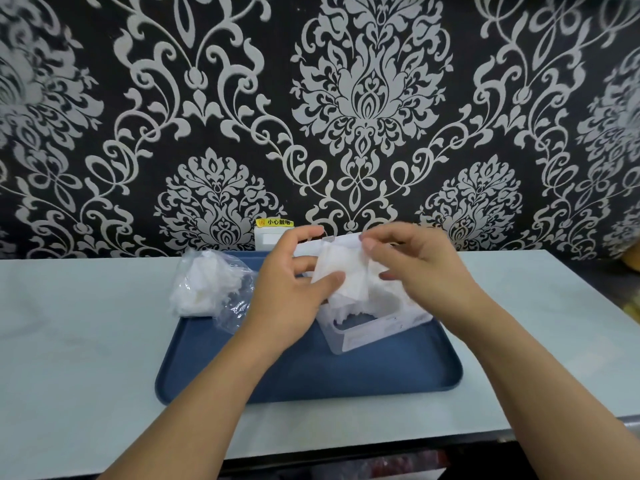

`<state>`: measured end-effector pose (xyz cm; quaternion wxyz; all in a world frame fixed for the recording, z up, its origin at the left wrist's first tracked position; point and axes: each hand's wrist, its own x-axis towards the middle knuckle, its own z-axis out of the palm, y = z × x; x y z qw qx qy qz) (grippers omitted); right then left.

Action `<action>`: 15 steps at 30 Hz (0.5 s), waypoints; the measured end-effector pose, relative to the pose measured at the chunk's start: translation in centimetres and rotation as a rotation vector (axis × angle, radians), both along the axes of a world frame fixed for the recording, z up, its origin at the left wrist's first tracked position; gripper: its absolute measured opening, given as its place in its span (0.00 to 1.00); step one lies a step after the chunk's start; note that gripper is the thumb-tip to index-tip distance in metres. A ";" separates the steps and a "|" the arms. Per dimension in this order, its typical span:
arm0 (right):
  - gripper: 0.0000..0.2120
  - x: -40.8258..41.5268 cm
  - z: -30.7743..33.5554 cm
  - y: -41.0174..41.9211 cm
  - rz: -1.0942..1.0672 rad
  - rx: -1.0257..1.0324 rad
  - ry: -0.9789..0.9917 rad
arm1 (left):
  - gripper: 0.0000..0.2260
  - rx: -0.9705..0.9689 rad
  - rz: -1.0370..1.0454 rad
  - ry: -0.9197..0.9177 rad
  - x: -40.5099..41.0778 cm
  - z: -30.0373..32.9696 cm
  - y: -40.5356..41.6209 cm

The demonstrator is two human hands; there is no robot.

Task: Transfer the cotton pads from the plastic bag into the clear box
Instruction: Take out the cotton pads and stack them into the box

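Note:
A clear plastic box (377,332) stands on a blue tray (311,372), its lid raised behind it, with white cotton pads inside. Above the box, my left hand (291,289) and my right hand (412,261) together pinch a small bunch of white cotton pads (346,275). My left thumb presses on the pads' lower edge, my right thumb and fingers hold their upper right side. A crumpled clear plastic bag (211,285) with more white pads lies at the tray's back left corner, apart from both hands.
The tray rests on a pale counter (86,341) against a black and white patterned wall. A white wall socket with a yellow warning sticker (273,222) sits behind the tray. The counter's front edge (311,452) runs near my forearms.

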<state>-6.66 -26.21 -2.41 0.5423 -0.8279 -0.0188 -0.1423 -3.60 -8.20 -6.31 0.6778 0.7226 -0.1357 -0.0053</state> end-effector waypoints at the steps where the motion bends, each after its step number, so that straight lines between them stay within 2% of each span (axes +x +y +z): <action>1: 0.07 -0.2 -0.2 0.7 0.083 -0.043 -0.018 | 0.22 -0.021 -0.019 0.002 -0.1 0.1 0.0; 4: 0.12 0.4 -0.8 1.5 0.130 -0.122 -0.073 | 0.20 -0.107 -0.106 0.053 -0.4 0.5 0.3; 8: 0.15 0.8 -1.0 1.0 0.131 -0.004 -0.140 | 0.31 -0.181 -0.214 0.118 -0.5 0.7 0.9; 11: 0.13 0.9 -1.1 0.8 0.069 0.019 -0.217 | 0.34 -0.182 -0.251 0.122 -0.4 0.8 0.9; 15: 0.09 0.9 -1.0 0.6 0.074 0.035 -0.224 | 0.27 -0.217 -0.278 0.167 -0.4 0.9 0.7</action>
